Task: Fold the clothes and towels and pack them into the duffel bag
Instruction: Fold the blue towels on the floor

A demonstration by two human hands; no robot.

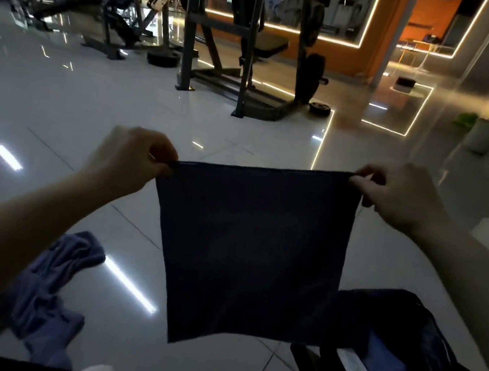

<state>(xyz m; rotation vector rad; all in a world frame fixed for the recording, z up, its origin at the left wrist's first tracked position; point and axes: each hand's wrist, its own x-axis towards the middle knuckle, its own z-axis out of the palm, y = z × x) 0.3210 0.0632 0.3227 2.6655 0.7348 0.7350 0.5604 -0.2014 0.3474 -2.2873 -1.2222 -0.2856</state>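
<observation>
A dark navy towel [249,251] hangs in the air in front of the person, stretched flat between both hands. The left hand [128,158] has its grip closed on the upper left corner, fingers curled and pinching the cloth; the right hand [398,196] pinches the upper right corner in the same way, a little higher, so the top edge runs taut and slightly tilted. The cloth falls as a rough square, and its lower edge slants down to a point at the lower left.

Below and to the right, on the floor, stands the duffel bag [424,341], dark, with its top open (blue cloth and a white piece show inside, though what they are cannot be told). A dark strap runs along its near left side. The lower right part of the towel hangs in front of the bag's left edge; whether they touch cannot be told.

On the floor to the left lies a crumpled bluish-purple garment [52,285], unfolded, well apart from the bag and partly hidden by the left forearm.

The floor [54,106] is of glossy pale tiles that mirror strips of light. Farther back stand gym machines [249,39] with dark steel frames, a weight plate [319,108] lying flat near them, and an orange wall beyond.
</observation>
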